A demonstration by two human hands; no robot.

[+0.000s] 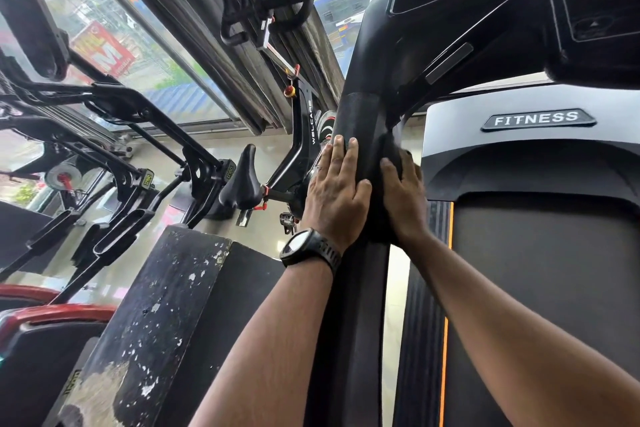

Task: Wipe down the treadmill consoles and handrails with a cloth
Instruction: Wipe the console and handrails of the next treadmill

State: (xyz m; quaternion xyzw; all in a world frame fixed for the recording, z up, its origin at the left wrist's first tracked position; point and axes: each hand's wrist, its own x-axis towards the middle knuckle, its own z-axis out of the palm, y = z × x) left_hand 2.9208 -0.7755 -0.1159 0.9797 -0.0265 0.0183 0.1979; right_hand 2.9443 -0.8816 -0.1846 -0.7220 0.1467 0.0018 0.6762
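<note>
R grip (403, 198) w/ cloth (390, 148) on handrail (356, 114)

The floor (156, 152) is pale and shiny. A thin strip of it shows beside the treadmill (540, 163). The treadmill stands on the floor at the right, with a wide dark belt (554, 270) and an orange line (446, 322) along its edge. A black exercise bike (304, 135) stands on the floor near the window, and its seat (242, 177) points this way. More black gym machines (138, 135) stand to the left. A big black block (166, 305) with chipped paint is close by.
</note>
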